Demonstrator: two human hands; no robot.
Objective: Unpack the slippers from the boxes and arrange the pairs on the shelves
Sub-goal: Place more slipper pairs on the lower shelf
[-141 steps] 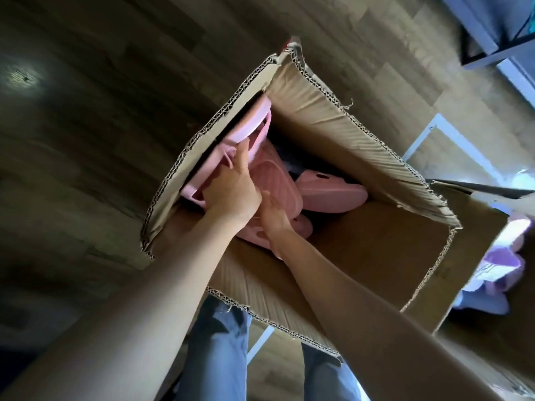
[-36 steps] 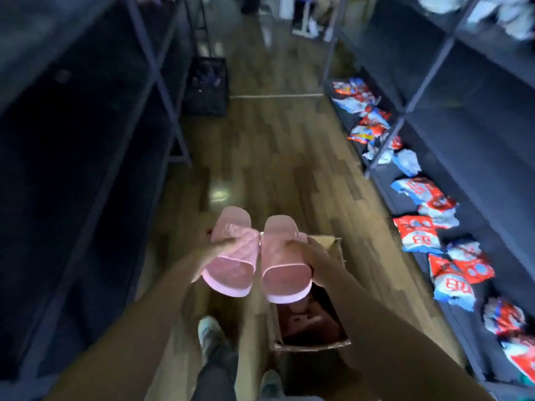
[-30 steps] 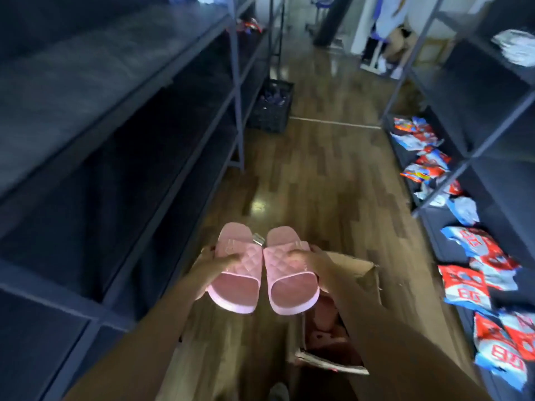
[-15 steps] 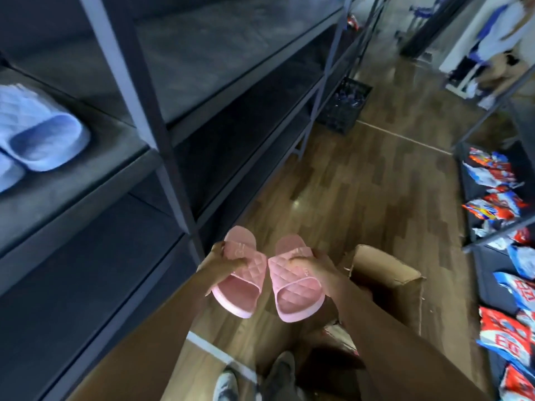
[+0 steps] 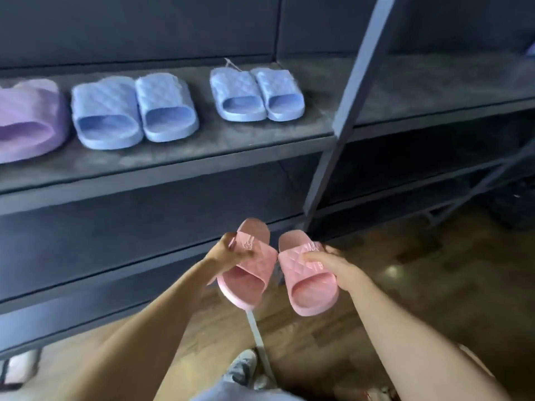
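At 6 o'clock in your view, your left hand (image 5: 228,253) gripped the left pink slipper (image 5: 249,273) by its quilted strap, fingers curled over the strap's far edge. Your right hand (image 5: 335,267), at 3 o'clock of the left, held the right pink slipper (image 5: 309,282), thumb laid across the strap and fingers wrapped round the outer side.

Item: one pink pair, held in the air. Strap openings faced you. Inner edges met at the straps and splayed apart toward 6 o'clock. Location: in front of the shelving, lower than the stocked shelf, over the wooden floor (image 5: 405,285).

Item, 12 o'clock of your hands: grey shelf (image 5: 173,169), carrying a near blue pair (image 5: 237,91), slippers side by side and touching, openings toward you.

Item, 11 o'clock: a far blue pair (image 5: 104,111) on the same shelf, set likewise, just apart from the first.

Item, 10 o'clock: one purple slipper (image 5: 26,120) beside that pair, cut off by the frame edge; you could not tell whether its mate stood with it.

Item, 1 o'clock: a slanting metal upright (image 5: 347,105) at the shelf's front edge, with another bay of shelving beyond it.

Item, 9 o'clock: a lower shelf (image 5: 86,285), dark.

Item, 6 o'clock: a pale floor line (image 5: 257,334) and your shoe (image 5: 243,363) touching it.
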